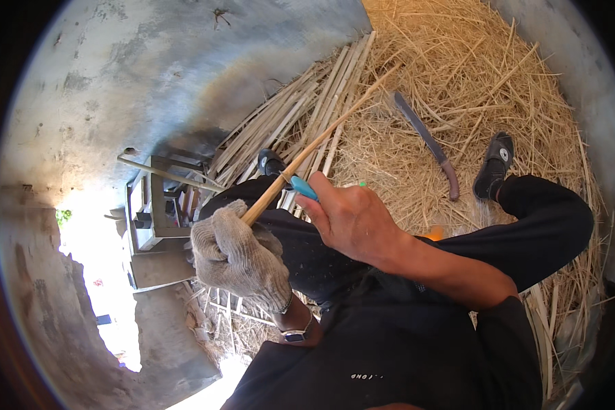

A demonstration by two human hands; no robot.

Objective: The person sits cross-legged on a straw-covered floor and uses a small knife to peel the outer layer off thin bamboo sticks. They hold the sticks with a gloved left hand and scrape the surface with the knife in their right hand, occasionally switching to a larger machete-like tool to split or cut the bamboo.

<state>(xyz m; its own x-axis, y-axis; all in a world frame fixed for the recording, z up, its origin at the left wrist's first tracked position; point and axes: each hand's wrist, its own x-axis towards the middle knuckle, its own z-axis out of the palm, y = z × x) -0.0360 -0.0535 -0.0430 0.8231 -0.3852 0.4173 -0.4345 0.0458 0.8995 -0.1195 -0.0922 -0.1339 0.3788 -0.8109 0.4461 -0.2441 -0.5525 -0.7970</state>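
My left hand [238,253], in a grey knitted glove, is closed round the thick end of a long, tan bamboo stick [335,124]. The stick slants away up and to the right, tapering toward its far tip. In my bare right hand [359,222] is a small knife with a turquoise handle [303,187], gripped with the thumb and fingers. Its blade, mostly hidden, meets the stick a short way beyond the glove. A watch [296,335] sits on my left wrist.
A machete [424,130] with a brown handle lies on straw-like shavings [458,61] between my outstretched feet. Long split strips [301,109] are stacked against the grey wall [150,61]. A wooden frame [158,205] stands at left, near a bright opening.
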